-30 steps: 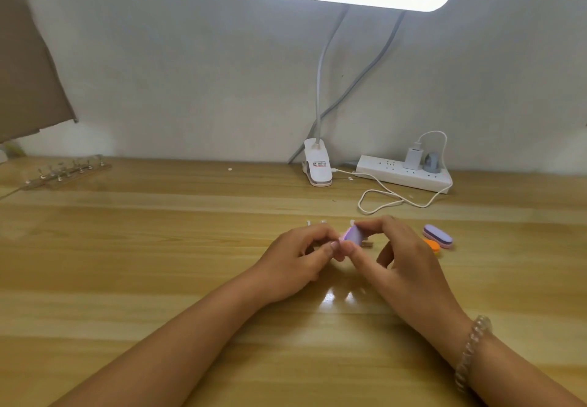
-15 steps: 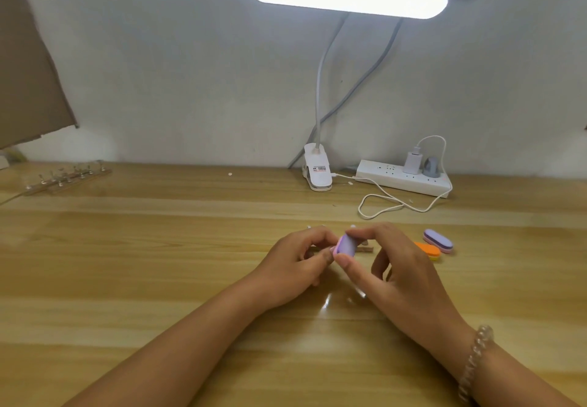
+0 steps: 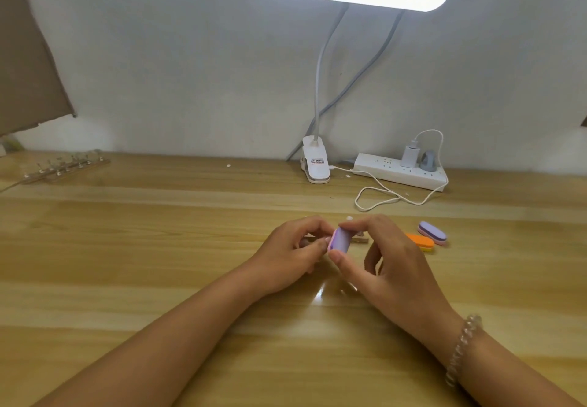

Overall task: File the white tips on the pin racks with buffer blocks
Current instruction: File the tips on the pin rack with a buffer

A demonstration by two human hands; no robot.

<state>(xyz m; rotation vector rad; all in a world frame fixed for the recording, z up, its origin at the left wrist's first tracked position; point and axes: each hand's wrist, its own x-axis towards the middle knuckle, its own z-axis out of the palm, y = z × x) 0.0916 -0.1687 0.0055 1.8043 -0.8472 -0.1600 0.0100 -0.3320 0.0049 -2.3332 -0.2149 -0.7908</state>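
My right hand (image 3: 384, 260) pinches a small purple buffer block (image 3: 434, 237) lookalike, the purple buffer block in hand (image 3: 340, 240), between thumb and forefinger at mid-table. My left hand (image 3: 292, 254) curls its fingers around the pin rack (image 3: 359, 240), which lies mostly hidden behind both hands; only its right end shows. A white tip (image 3: 349, 218) peeks above my right forefinger. The block stands against the rack between the two hands.
An orange buffer block (image 3: 421, 242) and another purple one lie to the right. A second pin rack (image 3: 63, 170) sits at the far left. A clip lamp base (image 3: 314, 163), power strip (image 3: 400, 173) and white cable (image 3: 381, 197) stand along the wall.
The purple block has tilted and slid down between my thumb and forefinger, from a small edge-on wedge to its broad face showing. Both hands stay in place.
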